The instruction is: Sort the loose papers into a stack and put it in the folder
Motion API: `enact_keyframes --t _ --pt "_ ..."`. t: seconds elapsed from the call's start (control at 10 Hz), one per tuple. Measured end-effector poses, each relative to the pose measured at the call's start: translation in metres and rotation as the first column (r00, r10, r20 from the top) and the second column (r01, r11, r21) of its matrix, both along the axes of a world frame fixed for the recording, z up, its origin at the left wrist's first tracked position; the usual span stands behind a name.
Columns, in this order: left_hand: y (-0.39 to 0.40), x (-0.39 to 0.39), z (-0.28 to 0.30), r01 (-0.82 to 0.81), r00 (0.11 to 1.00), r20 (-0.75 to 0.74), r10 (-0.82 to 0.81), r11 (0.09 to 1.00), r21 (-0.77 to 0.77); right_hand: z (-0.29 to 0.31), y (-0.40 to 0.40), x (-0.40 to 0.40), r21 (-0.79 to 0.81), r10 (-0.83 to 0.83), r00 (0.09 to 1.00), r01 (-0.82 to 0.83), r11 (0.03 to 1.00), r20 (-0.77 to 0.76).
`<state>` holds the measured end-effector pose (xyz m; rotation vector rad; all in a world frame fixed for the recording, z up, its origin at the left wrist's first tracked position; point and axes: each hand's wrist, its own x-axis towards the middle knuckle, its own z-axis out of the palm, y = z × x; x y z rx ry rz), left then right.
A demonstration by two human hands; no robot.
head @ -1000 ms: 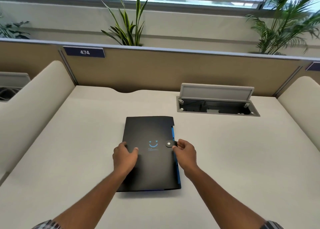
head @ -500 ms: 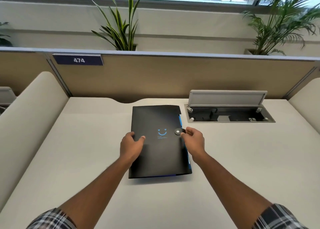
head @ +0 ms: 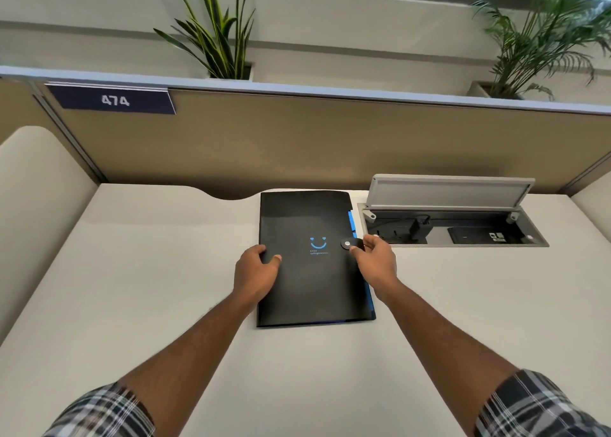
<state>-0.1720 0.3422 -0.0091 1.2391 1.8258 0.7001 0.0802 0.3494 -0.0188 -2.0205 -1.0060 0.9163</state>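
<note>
Black folder, pale desk, plaid sleeves

The folder [head: 307, 271] is matte black with a small blue smiley mark [head: 318, 242] on its cover, a silver snap button [head: 346, 244] on the strap, and bright blue edging [head: 351, 220] along its right side. The desk [head: 132, 287] is off-white — the partition [head: 297, 139] behind it tan, trimmed pale blue-grey. The number plate [head: 114, 100] is navy with white digits. The cable box lid [head: 449, 193] is light grey. Both sleeves [head: 102, 413] are plaid — dark grey, white and black.

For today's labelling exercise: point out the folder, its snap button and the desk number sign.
folder [head: 297, 291]: head view, bare black cover.
snap button [head: 346, 244]: head view, silver stud on the strap.
number sign [head: 114, 100]: head view, the digits 474.
</note>
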Motion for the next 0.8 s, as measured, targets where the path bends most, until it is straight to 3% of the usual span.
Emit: enact_keyframes --t 0.1,0.2,0.3,0.6,0.8 --pt "0.002 -0.003 -0.011 0.11 0.986 -0.132 -0.1 0.991 0.077 -0.011 -0.003 -0.001 0.019 0.051 0.99 -0.054 0.998 0.129" --pt "0.001 -0.01 -0.022 0.253 0.927 -0.304 -0.219 0.964 0.076 -0.018 -0.006 -0.002 0.067 0.075 0.972 -0.093 0.993 0.224" --pt "0.002 -0.015 -0.031 0.318 0.884 -0.382 -0.268 0.945 0.074 -0.022 -0.004 -0.003 0.093 0.076 0.963 -0.103 0.99 0.258" --pt "-0.002 -0.018 -0.027 0.372 0.853 -0.413 -0.321 0.927 0.047 -0.022 -0.008 -0.007 0.107 0.094 0.978 -0.115 0.988 0.184" --pt "-0.033 -0.012 -0.018 0.37 0.893 -0.301 -0.335 0.927 0.064 -0.012 -0.032 -0.011 0.125 0.068 0.996 -0.074 0.989 0.051"
